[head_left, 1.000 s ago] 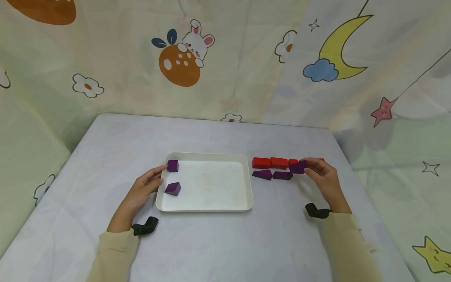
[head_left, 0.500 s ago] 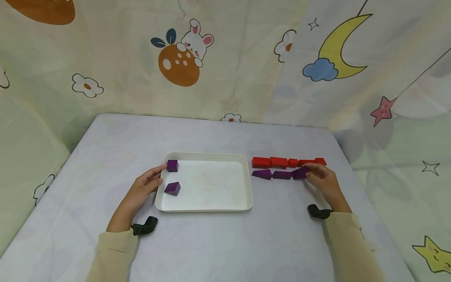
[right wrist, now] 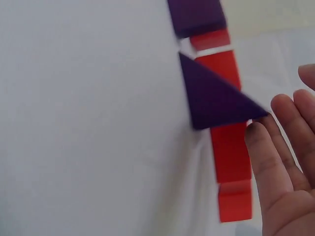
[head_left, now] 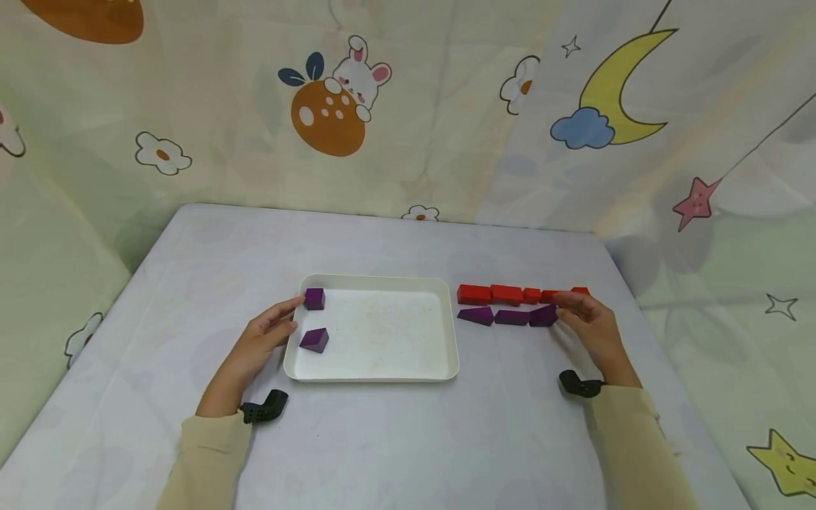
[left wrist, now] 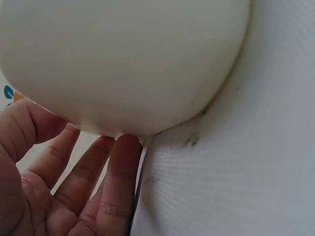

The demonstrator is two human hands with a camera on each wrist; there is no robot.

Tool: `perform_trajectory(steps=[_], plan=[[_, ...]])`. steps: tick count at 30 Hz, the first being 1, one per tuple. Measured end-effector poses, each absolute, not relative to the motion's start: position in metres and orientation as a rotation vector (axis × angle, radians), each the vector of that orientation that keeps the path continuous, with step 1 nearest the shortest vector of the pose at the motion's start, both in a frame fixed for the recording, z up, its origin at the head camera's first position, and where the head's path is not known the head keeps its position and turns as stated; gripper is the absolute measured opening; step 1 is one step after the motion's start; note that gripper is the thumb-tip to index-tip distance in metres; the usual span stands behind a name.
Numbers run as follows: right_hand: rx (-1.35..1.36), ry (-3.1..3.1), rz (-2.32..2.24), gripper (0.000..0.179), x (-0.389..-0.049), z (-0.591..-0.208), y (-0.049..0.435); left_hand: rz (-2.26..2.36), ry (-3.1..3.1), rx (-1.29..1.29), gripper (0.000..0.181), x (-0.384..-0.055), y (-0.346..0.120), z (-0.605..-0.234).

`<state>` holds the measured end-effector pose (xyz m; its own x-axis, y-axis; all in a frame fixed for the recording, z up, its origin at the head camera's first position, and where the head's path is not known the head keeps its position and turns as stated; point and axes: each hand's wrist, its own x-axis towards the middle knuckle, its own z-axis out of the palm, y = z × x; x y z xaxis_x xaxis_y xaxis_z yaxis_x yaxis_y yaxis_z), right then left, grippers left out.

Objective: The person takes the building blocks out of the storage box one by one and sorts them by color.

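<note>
My left hand (head_left: 260, 338) rests at the left side of a white tray (head_left: 382, 377); in the left wrist view its fairly straight fingers (left wrist: 120, 167) touch the tray's outer wall. Inside the tray lie a purple cube (head_left: 315, 299) and a purple wedge block (head_left: 315, 340). My right hand (head_left: 596, 333) is at the right end of a purple row, fingertips right at the corner of a triangular purple block (right wrist: 211, 98), fingers extended. Two more purple blocks, a pointed one (head_left: 475, 316) and a long one (head_left: 511, 317), continue that row leftward.
Behind the purple row runs a row of several red blocks (head_left: 474, 295), its right part partly covered by the right hand. A pale cloth covers the table (head_left: 408, 439). A patterned curtain (head_left: 229, 85) hangs behind and at both sides.
My right hand has lowered the triangular purple block to the right end of the purple row, and its fingers have eased slightly off it. The left hand stays at the tray.
</note>
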<state>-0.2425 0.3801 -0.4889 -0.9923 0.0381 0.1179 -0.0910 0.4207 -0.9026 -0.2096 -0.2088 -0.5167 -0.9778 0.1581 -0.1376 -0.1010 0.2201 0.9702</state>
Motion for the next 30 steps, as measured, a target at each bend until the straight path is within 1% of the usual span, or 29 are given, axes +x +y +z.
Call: perform_trajectory(steps=[6,13,24,30], plan=[[0.094,-2.502,1.582,0.039,-0.238,-0.470,0.357,1.850,2.267,0.032,0.056,-0.209,-0.209,-0.516],[0.123,-2.486,1.624,0.041,-0.232,-0.457,0.315,1.853,2.273,0.045,0.055,-0.210,-0.209,-0.517],[0.050,-2.472,1.802,0.041,-0.226,-0.455,0.239,1.860,2.281,0.059,0.054,-0.211,-0.209,-0.519],[0.093,-2.411,1.913,0.040,-0.225,-0.461,0.204,1.880,2.280,0.085,0.053,-0.211,-0.210,-0.518]])
